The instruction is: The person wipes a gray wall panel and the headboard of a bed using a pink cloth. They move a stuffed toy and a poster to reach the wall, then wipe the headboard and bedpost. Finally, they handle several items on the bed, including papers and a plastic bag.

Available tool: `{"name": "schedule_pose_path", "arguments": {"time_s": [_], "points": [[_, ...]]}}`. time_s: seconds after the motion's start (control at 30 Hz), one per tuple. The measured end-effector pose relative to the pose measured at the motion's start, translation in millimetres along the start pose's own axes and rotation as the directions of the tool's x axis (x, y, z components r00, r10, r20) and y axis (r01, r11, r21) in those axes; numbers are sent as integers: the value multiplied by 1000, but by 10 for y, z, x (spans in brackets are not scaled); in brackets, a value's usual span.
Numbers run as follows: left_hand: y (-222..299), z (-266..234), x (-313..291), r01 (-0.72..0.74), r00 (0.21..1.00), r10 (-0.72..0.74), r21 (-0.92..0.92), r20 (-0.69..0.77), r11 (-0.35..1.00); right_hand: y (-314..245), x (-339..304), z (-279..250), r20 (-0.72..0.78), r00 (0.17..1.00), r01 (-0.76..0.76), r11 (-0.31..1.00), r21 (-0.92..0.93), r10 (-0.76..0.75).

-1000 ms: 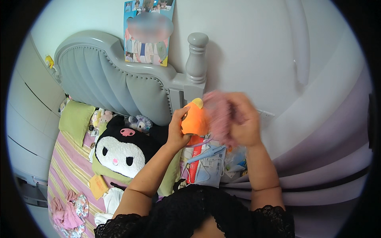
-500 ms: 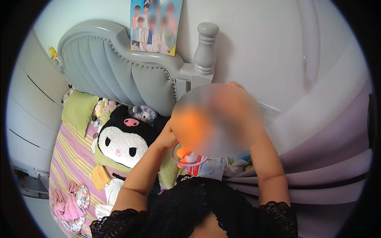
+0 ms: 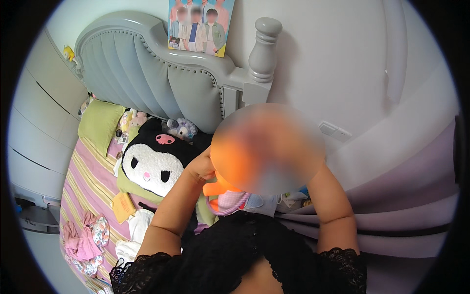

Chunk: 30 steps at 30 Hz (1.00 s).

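A blurred oval covers most of what is between my hands in front of my chest. At its left edge my left hand shows in part, its fingers curled inward against an orange thing. Below the blur, a pink-and-white checked piece adjoins the orange thing, with a pink-purple curved rim under it, close to my black lace top. My right forearm reaches up into the blur from the right. There my right hand is only a smeared skin-coloured patch, and its fingers are hidden.
To the left is a bed with a grey padded headboard, a large black-and-white plush cushion, a green pillow, a yellow booklet and pink clothes. A mauve curtain hangs on the right. Wall sockets are behind my right hand.
The view has shifted slightly, so the bed and headboard sit higher. More of the orange thing shows below the blur, and the pink-purple rim is lower, nearer my top.
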State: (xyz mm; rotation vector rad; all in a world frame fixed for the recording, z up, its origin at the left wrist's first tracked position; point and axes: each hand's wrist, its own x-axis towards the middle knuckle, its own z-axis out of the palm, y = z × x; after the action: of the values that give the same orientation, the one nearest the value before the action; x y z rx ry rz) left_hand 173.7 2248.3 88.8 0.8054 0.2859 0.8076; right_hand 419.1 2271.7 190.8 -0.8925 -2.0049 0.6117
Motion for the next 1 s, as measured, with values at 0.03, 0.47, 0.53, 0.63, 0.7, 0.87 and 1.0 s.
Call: {"name": "schedule_pose_path", "arguments": {"time_s": [0.03,0.47,0.53,0.63,0.7,0.87,1.0], "points": [[35,56,-17,33,997,-38,-77,-65,996,180,-46,85,114,989,-77,986,-150,94],[245,404,-32,-150,977,75,-402,-197,903,-43,-255,21,182,942,-197,902,-385,283],[157,304,52,-92,980,-3,-470,-198,878,-200,-245,33,-93,986,-151,977,-151,138],[11,149,30,-193,939,52,-396,-341,898,-295,-249,168,-55,989,140,988,69,-137],[20,144,25,-258,896,99,-328,-432,909,-120,-340,82,264,962,-42,995,-93,66],[14,89,86,-339,792,212,-123,-572,933,-34,-405,-69,-131,970,-184,969,163,207],[-31,111,184,-403,787,256,-155,-561,902,83,-511,22,419,874,-242,968,-63,246]]}}
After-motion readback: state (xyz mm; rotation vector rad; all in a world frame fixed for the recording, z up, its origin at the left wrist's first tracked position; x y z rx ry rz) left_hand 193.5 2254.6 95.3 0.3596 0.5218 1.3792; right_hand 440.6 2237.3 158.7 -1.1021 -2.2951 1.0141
